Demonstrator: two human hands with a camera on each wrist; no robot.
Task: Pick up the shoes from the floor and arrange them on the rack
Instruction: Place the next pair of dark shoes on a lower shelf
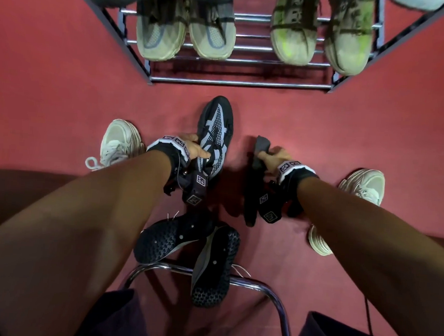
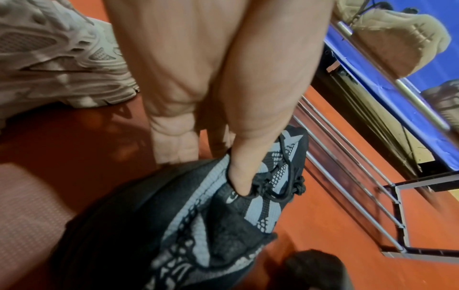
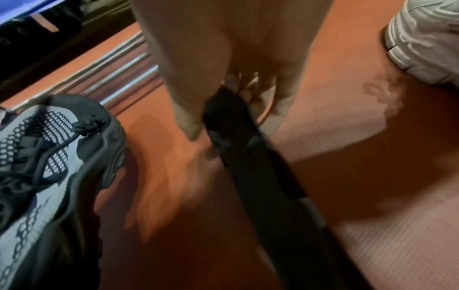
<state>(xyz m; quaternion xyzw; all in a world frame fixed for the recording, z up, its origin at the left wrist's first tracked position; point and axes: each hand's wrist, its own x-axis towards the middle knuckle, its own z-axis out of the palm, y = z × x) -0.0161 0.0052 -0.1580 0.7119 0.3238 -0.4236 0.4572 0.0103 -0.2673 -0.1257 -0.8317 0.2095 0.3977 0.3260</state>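
Observation:
A black sneaker with grey mesh (image 1: 216, 126) lies toe-first toward the rack (image 1: 236, 83) on the red floor. My left hand (image 1: 194, 149) grips it at the collar. In the left wrist view the thumb (image 2: 239, 168) is tucked inside the opening of the sneaker (image 2: 198, 215) and the fingers are outside. My right hand (image 1: 269, 157) pinches a dark flat strip (image 1: 260, 148) that looks like an insole. In the right wrist view the strip (image 3: 261, 176) hangs long and black from the right hand (image 3: 223, 102), with the sneaker (image 3: 49, 157) to its left.
On the rack stand a beige pair (image 1: 158, 36) and a green-tinged pair (image 1: 293, 42). Pale sneakers lie on the floor at left (image 1: 118, 143) and right (image 1: 363, 184). Two black shoes (image 1: 169, 240) lie soles up above a chrome chair frame (image 1: 260, 284).

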